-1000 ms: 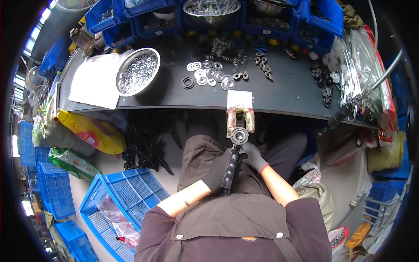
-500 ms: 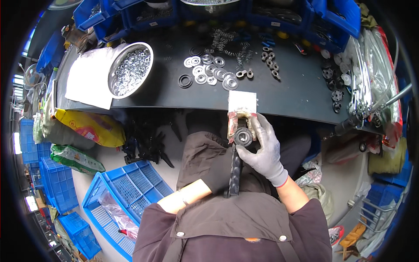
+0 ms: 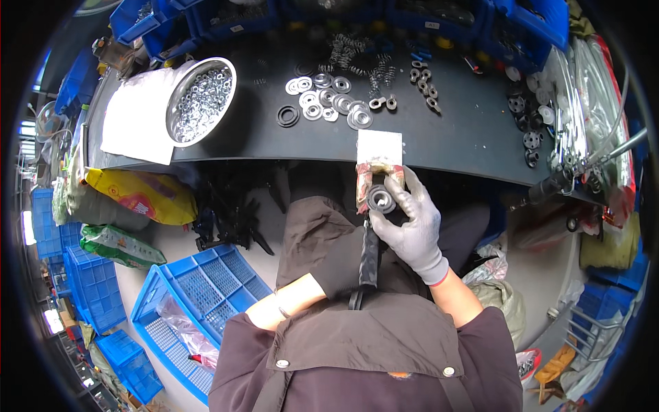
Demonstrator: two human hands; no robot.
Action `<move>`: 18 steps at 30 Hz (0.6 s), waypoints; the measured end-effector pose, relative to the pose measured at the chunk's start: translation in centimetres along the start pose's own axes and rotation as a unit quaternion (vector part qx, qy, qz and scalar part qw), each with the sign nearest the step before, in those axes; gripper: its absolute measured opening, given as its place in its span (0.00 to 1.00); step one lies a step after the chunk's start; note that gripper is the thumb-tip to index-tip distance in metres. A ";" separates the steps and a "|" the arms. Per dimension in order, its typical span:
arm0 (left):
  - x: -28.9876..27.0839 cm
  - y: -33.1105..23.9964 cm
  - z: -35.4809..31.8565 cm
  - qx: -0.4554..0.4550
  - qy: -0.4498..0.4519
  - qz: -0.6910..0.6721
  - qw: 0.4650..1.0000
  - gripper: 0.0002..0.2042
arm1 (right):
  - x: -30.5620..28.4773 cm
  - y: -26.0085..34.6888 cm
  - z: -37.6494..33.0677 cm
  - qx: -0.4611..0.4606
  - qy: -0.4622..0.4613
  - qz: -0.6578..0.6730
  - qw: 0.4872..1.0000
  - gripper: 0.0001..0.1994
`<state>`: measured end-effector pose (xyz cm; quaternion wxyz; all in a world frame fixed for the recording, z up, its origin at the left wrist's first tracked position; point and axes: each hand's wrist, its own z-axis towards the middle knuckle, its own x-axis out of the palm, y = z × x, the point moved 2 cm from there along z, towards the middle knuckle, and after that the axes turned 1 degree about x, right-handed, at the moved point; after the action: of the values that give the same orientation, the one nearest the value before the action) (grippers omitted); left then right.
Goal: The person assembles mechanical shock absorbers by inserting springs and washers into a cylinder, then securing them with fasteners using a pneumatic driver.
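My right hand [image 3: 412,230], in a grey glove, grips a round grey metal part [image 3: 381,199] with a dark centre. The part sits on a small reddish fixture [image 3: 364,180] at the front edge of the black workbench [image 3: 453,137]. A white card [image 3: 379,146] stands just behind the fixture. A long black bar [image 3: 369,264] runs from the fixture down toward my lap. My left hand [image 3: 335,264], in a dark glove, closes on this bar from the left, with my bare forearm behind it.
On the bench lie washers and rings [image 3: 322,103], springs [image 3: 357,58] and a steel bowl of small rings [image 3: 200,101] on white paper. Blue bins [image 3: 206,20] line the back. A blue crate [image 3: 199,302], sacks [image 3: 137,196] and black parts [image 3: 233,213] lie on the floor at left.
My right hand has come up from the side of the black bar and now wraps the round part at the fixture. My left hand has stayed by the bar.
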<state>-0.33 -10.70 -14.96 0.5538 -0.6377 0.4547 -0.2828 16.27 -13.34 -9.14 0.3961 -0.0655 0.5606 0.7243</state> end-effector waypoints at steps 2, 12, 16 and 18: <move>0.6 0.2 0.4 -0.030 0.008 -0.006 0.999 0.12 | 0.2 -0.2 -0.2 0.011 -0.009 0.013 1.000 0.27; -1.5 -1.4 3.2 -0.027 -0.039 0.201 0.979 0.12 | 0.6 -1.2 0.1 -0.002 -0.035 0.021 0.999 0.29; -2.0 0.4 2.8 -0.028 -0.010 0.219 0.975 0.13 | 1.2 -0.7 -0.2 -0.017 -0.035 0.020 0.999 0.28; -3.0 0.6 2.6 0.138 0.028 0.183 0.973 0.16 | 1.3 -1.7 -0.5 -0.048 -0.059 0.003 0.997 0.29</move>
<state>0.42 -6.82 -15.67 0.6661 -0.4528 0.5353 -0.2544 16.32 -13.01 -11.25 0.4226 -0.0398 0.5015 0.7539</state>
